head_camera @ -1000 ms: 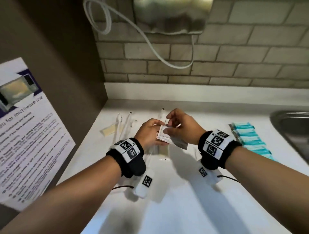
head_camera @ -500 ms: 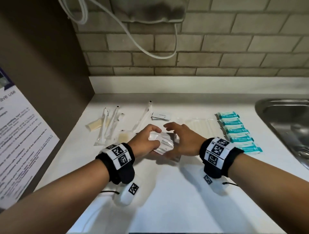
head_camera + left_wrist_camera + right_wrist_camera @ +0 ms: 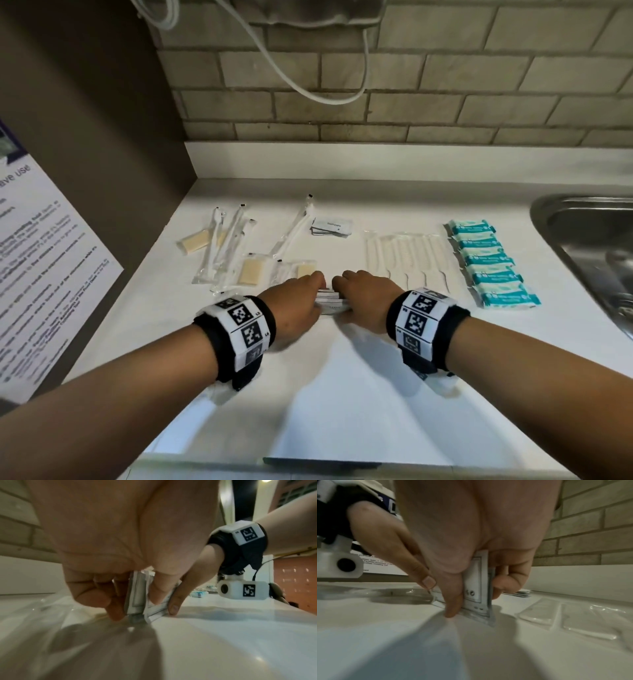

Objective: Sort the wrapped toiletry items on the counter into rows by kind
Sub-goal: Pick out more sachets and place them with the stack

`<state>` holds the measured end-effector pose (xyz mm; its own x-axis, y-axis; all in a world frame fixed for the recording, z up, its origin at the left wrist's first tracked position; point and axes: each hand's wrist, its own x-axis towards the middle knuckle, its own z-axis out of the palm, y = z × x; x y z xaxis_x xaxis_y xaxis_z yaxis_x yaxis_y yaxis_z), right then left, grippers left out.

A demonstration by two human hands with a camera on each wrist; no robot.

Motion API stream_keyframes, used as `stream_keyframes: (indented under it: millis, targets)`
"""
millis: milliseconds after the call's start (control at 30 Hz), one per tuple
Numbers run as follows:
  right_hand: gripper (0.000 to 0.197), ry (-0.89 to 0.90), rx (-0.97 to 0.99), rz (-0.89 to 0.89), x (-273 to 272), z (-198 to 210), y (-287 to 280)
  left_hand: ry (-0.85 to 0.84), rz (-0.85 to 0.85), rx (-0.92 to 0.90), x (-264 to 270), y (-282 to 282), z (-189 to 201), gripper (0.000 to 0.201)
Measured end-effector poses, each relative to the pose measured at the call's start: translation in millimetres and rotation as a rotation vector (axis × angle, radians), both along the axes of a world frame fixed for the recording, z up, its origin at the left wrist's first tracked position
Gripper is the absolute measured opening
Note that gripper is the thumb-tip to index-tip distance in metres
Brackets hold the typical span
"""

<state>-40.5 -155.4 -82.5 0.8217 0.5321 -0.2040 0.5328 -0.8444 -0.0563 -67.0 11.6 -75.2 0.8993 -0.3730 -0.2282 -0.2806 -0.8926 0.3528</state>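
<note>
Hands (image 3: pixel 301 301) pinching upright sachets (image 3: pixel 330 301)

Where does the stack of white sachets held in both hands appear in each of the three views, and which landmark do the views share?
Head: stack of white sachets, lower centre, between the two hands on the counter.
Left wrist: centre, on edge between fingers.
Right wrist: centre, on edge beneath the palm.
Shared landmark: the brick wall.

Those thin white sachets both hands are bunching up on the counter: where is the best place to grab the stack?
Probably by its short ends, coming down from above. The sachets stand on edge on the counter, so the left hand and right hand each grip one end, squeezing the flat faces together.
</note>
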Motion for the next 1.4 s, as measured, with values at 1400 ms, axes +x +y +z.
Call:
stream_keyframes:
  millis: [1400]
  targets:
    - [0.02, 0.337, 0.173, -0.009, 6, 10, -10, 0.209, 0.016, -0.137, 4, -4, -2, 0.033]
